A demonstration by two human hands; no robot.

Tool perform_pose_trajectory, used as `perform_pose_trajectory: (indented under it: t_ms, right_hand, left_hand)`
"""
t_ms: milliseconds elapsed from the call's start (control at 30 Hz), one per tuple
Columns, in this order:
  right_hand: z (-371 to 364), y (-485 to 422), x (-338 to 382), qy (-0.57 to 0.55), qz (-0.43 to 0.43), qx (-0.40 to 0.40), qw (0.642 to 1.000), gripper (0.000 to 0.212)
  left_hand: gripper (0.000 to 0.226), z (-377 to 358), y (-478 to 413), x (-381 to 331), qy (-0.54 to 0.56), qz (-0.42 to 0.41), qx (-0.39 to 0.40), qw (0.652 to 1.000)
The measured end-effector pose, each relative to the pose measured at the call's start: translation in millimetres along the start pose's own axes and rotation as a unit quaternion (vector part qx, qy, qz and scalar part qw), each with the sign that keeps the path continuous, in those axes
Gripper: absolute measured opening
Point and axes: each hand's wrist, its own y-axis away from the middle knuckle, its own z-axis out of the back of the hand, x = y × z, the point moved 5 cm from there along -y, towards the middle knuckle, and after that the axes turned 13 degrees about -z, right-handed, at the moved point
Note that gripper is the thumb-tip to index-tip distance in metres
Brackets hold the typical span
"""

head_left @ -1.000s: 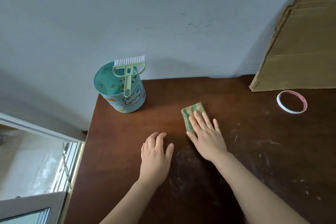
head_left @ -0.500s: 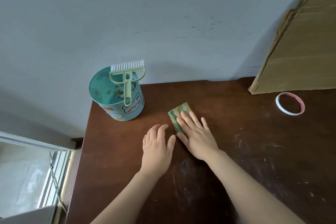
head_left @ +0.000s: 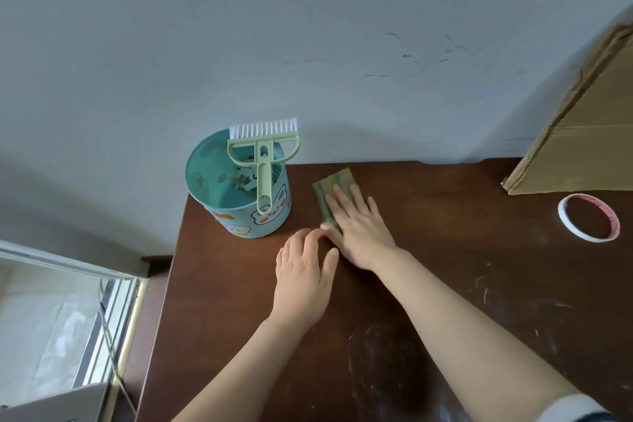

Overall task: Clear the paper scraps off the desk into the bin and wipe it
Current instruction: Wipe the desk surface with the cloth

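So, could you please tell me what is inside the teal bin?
Paper scraps lie at the bottom of the bin. A pale green brush rests across its rim, its handle covering some scraps; the near wall hides the rest of the bottom.

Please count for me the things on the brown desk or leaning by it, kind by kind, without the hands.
Teal round bin with cartoon prints: 1
Pale green plastic brush with white bristles: 1
Green wiping cloth under the right hand: 1
White and pink tape ring: 1
Brown cardboard sheet: 1
Total: 5
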Motion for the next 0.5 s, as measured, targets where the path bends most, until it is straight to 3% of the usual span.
perform_pose_trajectory:
  t_ms: [100, 267, 333, 500]
  right_hand:
    - [-6.3, 22.2, -21.0, 0.004, 0.008, -0.017, 1.0, 0.064]
    - [9.7, 5.0, -89.2, 0.001, -0.173, -0.048, 0.984, 0.067]
    - [17.2, -14.5, -90.3, -0.019, -0.209, -0.042, 0.977, 0.066]
    - [16.9, -40.3, -29.8, -0.018, -0.152, -0.025, 0.988, 0.065]
  left_hand:
    - [0.04, -0.2, -3.3, 0.9, 0.019, 0.003, -0.004, 1.0]
    - [0.04, 1.3, -6.3, 0.8, 0.024, -0.008, -0.002, 1.0]
    - [0.04, 2.2, -6.8, 1.8, 0.025, -0.007, -0.001, 1.0]
    - [0.039, 6.7, -5.5, 6.5, 0.041, 0.002, -0.018, 0.999]
